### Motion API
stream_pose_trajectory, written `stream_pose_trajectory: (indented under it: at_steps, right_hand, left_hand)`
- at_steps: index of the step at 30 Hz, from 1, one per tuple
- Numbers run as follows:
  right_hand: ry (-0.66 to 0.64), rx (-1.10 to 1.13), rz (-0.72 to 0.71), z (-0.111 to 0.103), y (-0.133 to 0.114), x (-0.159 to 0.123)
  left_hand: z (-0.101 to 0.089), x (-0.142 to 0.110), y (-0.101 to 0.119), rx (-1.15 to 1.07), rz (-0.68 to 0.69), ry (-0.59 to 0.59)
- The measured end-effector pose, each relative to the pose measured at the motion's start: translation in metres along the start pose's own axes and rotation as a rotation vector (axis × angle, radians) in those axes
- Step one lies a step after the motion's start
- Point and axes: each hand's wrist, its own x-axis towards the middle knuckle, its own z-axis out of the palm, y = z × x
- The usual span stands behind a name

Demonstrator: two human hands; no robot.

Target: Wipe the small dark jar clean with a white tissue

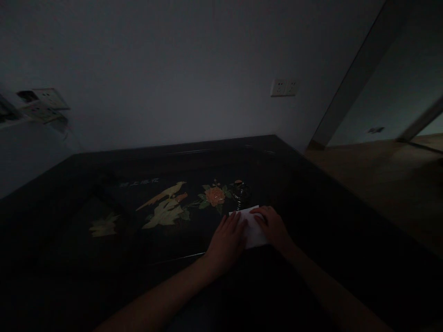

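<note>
A small white piece of paper (pixel 255 234), perhaps folded, lies on the dark table in front of me. My left hand (pixel 227 237) rests over its left edge, fingers stretched out and lying flat, with the fingertips at its upper left corner. At the upper right, my right hand (pixel 273 227) has its fingers curved over the paper's edge, thumb and forefinger on the sheet. Just beyond the paper sits a dark, shiny object (pixel 241 191) with a coil-like lower part; its kind is hard to tell in the dim light.
The dark table (pixel 138 159) carries an inlaid picture of birds, leaves and a pink flower (pixel 214 196). Behind it stands a pale wall with a double socket (pixel 285 87). More sockets and a plugged-in adapter (pixel 43 110) are at the left. Wooden floor (pixel 367 170) shows at the right.
</note>
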Motion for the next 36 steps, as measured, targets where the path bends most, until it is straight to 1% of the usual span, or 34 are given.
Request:
stream_pose_trajectory:
  at_steps: [2, 6, 8, 12, 15, 19, 23, 28, 32, 36]
  right_hand:
    - [-0.004, -0.107, -0.020, 0.000, 0.001, -0.001]
    - [0.056, -0.323, -0.067, -0.001, 0.000, -0.006]
    - [0.053, -0.411, -0.101, -0.001, -0.002, -0.011]
    - [-0.085, -0.527, -0.133, 0.002, -0.004, -0.020]
    - [-0.177, -0.604, -0.153, 0.001, 0.003, -0.021]
    - [-0.225, -0.633, -0.158, -0.007, 0.016, -0.020]
    - [-0.246, -0.669, -0.128, -0.013, 0.024, -0.019]
    - [-0.281, -0.700, -0.129, -0.014, 0.031, -0.018]
    - [-0.295, -0.678, -0.098, -0.015, 0.034, -0.015]
    - [-0.339, -0.641, -0.041, -0.017, 0.029, -0.011]
  left_hand:
    - [0.001, -0.001, -0.002, 0.014, -0.009, -0.024]
    - [0.002, -0.001, -0.004, 0.025, -0.016, -0.035]
    - [0.003, 0.000, -0.004, 0.043, -0.018, -0.036]
    - [0.005, 0.000, -0.004, 0.074, -0.017, -0.033]
    - [0.004, 0.001, -0.005, 0.056, -0.021, -0.065]
    - [-0.001, 0.001, -0.008, 0.026, 0.003, -0.108]
    - [-0.001, 0.003, -0.014, 0.033, 0.052, -0.098]
    - [0.001, 0.004, -0.020, 0.022, 0.083, -0.103]
    - [0.004, 0.005, -0.020, 0.005, 0.066, -0.077]
    - [0.005, 0.008, -0.018, -0.010, 0.063, -0.055]
